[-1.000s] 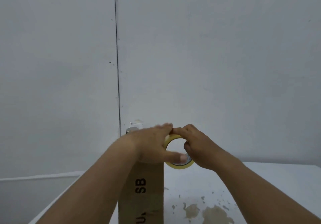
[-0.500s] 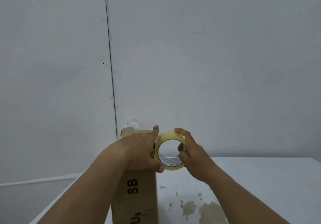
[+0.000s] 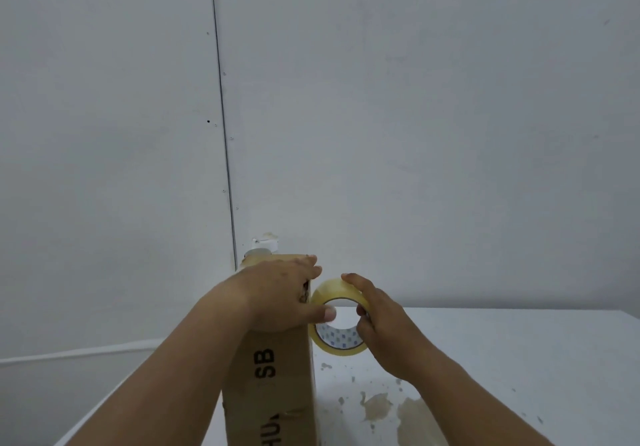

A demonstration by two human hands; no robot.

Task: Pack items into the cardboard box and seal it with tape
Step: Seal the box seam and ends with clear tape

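Standing upright on the white desk (image 3: 519, 359) is a tall, narrow brown cardboard box (image 3: 273, 386), its long axis vertical and its black lettering running up the near face, so that "SB" reads sideways. What the box holds cannot be seen from this angle; only a white pump-style bottle top (image 3: 260, 251) shows just behind its upper edge, and whether that sits inside the box or beyond it cannot be told. The left hand (image 3: 277, 293) lies over the top right corner of the box, fingers (image 3: 313, 270) pressed together along the top and the thumb stretched across toward the right. Just beside the box's right edge, raised above the desk, is a roll of clear yellowish packing tape (image 3: 337, 317) with a blue-patterned inner core, its open hole facing the camera. The right hand (image 3: 384, 328) pinches the roll, forefinger curved over the outer rim and thumb inside the core. Brownish stains (image 3: 381, 407) mark the desk below the roll
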